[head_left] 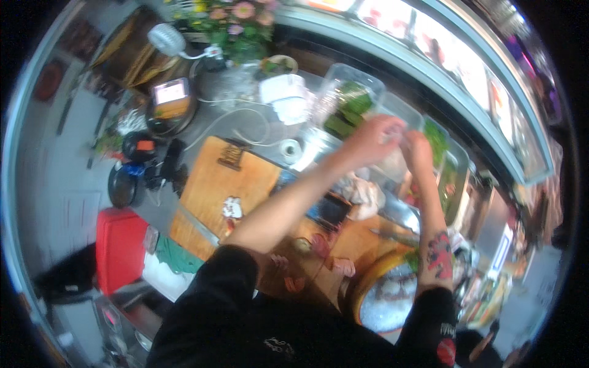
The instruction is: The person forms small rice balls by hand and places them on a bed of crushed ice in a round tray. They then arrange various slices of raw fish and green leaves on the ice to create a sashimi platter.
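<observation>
Both my arms reach forward over a row of plastic containers. My left hand (379, 140) is closed, its fingers curled close together beside my right hand. My right hand (417, 151) also has its fingers drawn together; what either hand holds, if anything, is too blurred to make out. Just left of my left hand stands a clear container (351, 75) with dark green leaves (353, 112) in and in front of it. Past my right hand is a tub of bright green herbs (435, 140). A crumpled pale cloth (365, 197) lies below the hands.
A wooden cutting board (211, 178) with a knife (199, 227) on it lies to the left. Another knife (392, 236) rests near a round wood-rimmed tub (358, 288) at the right. A red-lidded box (119, 248) stands at the lower left. A glass display case (429, 43) runs along the back.
</observation>
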{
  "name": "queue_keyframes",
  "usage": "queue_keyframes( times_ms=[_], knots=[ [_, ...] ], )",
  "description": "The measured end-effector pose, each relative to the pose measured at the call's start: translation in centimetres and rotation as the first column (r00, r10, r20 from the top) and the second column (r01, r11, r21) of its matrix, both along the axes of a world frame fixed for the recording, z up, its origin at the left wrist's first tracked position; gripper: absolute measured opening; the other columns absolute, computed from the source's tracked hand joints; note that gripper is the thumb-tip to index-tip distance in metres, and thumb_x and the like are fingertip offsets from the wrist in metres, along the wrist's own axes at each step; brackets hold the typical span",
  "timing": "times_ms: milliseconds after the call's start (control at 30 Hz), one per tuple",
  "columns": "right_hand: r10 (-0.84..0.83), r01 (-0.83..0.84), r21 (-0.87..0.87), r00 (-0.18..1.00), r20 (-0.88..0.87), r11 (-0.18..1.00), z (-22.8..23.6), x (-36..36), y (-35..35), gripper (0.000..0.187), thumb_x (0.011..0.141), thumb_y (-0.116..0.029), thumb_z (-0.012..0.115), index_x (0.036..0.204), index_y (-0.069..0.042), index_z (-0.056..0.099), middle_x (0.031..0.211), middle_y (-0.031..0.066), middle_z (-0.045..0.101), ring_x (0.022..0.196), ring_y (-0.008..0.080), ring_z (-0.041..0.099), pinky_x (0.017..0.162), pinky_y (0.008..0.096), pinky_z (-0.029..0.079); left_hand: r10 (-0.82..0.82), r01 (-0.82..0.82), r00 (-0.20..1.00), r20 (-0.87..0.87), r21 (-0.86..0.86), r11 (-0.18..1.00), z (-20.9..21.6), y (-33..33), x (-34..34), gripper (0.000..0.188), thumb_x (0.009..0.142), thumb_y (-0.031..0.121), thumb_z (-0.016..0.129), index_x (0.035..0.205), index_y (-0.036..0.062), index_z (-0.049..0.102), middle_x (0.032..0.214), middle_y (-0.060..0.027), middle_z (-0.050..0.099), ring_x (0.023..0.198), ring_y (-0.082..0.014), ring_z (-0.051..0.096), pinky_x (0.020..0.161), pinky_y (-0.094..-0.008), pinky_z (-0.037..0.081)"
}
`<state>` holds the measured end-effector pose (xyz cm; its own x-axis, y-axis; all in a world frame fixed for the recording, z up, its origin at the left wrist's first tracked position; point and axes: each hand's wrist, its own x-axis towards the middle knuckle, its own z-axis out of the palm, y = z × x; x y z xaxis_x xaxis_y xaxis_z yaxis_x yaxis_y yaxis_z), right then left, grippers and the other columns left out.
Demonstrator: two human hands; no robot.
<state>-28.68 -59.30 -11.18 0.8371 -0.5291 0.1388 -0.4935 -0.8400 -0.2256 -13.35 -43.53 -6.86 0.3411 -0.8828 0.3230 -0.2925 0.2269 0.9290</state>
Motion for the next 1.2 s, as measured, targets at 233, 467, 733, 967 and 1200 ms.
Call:
queue_keyframes(
  times_ms=[233,467,733,967,1200],
  knots=[
    [-0.045,0.038,0.148,0.998,0.043,0.988,0.4,-0.2,0.6,0.015,0.086,-0.016,0.072,0.093,-0.003,0.073,0.094,0.0257,0.072,0.087,0.0435,0.072,0.08,0.0515,0.057,-0.136,0.068,0.846,0.516,0.149,0.986,-6.1,-6.5,-1.5,0.064,0.084,-0.002,0.064,0.146,-0.0011,0.051,0.137,-0.0256,0.062,0.129,-0.0438,0.058,0.111,-0.0448,0.047],
    [-0.134,0.106,0.249,0.986,0.1,0.963,4.5,-2.6,0.3,0.034,0.08,-0.013,0.079,0.112,0.0,0.076,0.096,0.023,0.074,0.082,0.0381,0.072,0.079,0.0429,0.057,-0.191,0.044,0.883,0.428,0.331,0.943,-5.3,-6.5,-0.3,0.028,0.087,0.016,0.075,0.114,0.0121,0.077,0.098,-0.0207,0.075,0.094,-0.0387,0.072,0.085,-0.0475,0.057],
    [-0.194,0.157,0.154,0.946,0.262,0.976,7.4,-3.3,0.2,0.033,0.083,-0.015,0.078,0.112,0.001,0.076,0.096,0.0219,0.074,0.083,0.0348,0.074,0.079,0.0416,0.057,-0.154,0.034,0.921,0.359,0.318,0.947,-5.2,-6.0,-0.1,0.021,0.089,0.021,0.076,0.107,0.0107,0.081,0.088,-0.019,0.075,0.087,-0.0375,0.073,0.081,-0.0451,0.058],
    [-0.346,0.269,0.244,0.862,0.37,0.932,10.1,-4.3,-0.5,0.032,0.085,-0.015,0.077,0.114,-0.002,0.076,0.101,0.0194,0.076,0.089,0.0334,0.074,0.083,0.0411,0.058,-0.431,-0.022,0.663,0.613,0.591,0.806,-5.0,-4.8,-0.3,0.059,0.085,0.027,0.08,0.138,0.0053,0.065,0.11,-0.0232,0.074,0.104,-0.0394,0.072,0.088,-0.0437,0.059],
    [-0.105,0.042,0.201,0.944,0.314,0.979,6.0,-3.9,1.3,0.033,0.082,-0.014,0.078,0.113,-0.005,0.076,0.103,0.0163,0.074,0.097,0.0368,0.07,0.089,0.0456,0.056,0.005,-0.008,1.0,0.029,0.112,0.994,-3.8,-7.1,-0.6,0.054,0.105,0.041,0.06,0.139,-0.001,0.061,0.123,-0.0199,0.072,0.114,-0.0275,0.069,0.103,-0.0397,0.052]
  ],
)
